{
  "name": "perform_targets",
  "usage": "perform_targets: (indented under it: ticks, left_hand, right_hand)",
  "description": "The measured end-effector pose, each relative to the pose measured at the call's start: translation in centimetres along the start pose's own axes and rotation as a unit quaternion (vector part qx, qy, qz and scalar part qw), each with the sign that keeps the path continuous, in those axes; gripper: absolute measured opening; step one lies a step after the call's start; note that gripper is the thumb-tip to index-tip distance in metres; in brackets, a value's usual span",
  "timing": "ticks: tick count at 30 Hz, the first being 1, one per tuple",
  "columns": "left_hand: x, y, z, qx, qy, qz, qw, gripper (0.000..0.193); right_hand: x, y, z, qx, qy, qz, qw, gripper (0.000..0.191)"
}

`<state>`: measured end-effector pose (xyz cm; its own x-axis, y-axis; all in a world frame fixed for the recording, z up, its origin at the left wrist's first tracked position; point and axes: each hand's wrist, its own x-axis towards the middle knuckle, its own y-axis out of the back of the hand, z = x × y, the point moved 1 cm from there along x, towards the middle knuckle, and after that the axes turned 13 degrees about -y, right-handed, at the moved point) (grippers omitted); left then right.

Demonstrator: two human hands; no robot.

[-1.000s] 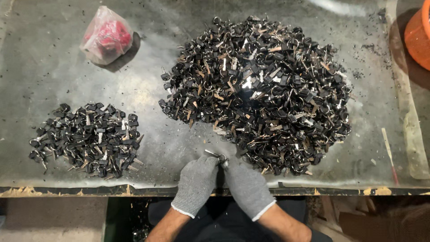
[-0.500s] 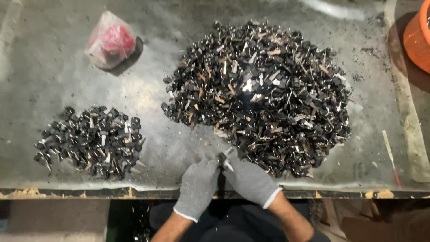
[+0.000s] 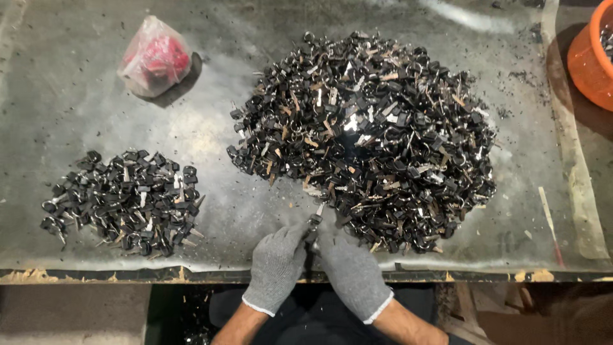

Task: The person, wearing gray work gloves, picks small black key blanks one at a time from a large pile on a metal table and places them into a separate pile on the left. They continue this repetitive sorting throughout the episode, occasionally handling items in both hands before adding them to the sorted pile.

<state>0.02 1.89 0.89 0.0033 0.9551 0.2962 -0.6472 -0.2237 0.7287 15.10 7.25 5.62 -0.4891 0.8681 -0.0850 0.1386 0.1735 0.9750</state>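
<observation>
Head view, looking down: 2 hands in grey knit gloves meet at the near table (image 3: 76, 76) edge. Left hand (image 3: 276, 267) and right hand (image 3: 352, 271) press together, fingertips pinching 1 small dark key-like piece (image 3: 315, 220) between them. Just beyond lies a large heap of black pieces (image 3: 367, 134), touching the right hand's fingers. Left, well apart, sits a smaller pile (image 3: 124, 201). Farther off: a clear bag with red contents (image 3: 155, 62) and an orange tub (image 3: 595, 54), far right.

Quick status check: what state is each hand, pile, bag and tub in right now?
Left hand: gloved, gripping the small black part.
Right hand: gloved, gripping the same part.
Small black part: held between both hands.
Large pile: heaped, loose.
Small pile: spread, apart.
Plastic bag: closed, lying down.
Orange tub: upright, mostly cut off.
</observation>
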Motion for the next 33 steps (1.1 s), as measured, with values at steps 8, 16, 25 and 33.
perform_targets:
  ticks: [8,16,25,33]
  left_hand:
    - [-0.2,0.0,0.3,0.024,-0.012,0.027,0.999,0.046]
    - [-0.7,0.1,1.0,0.124,-0.045,0.019,0.991,0.017]
    - [-0.2,0.2,1.3,0.059,-0.073,0.041,0.995,0.008]
    - [-0.3,0.3,0.9,0.061,-0.058,0.047,0.995,0.01]
  right_hand:
    - [2.7,-1.5,2.2,0.169,-0.035,-0.211,0.962,0.037]
    - [0.1,-1.9,2.5,0.099,-0.11,-0.207,0.967,0.06]
    - [0.4,-1.8,1.3,0.04,-0.058,-0.095,0.993,0.049]
    - [1.1,-1.4,1.8,0.021,-0.18,-0.234,0.955,0.038]
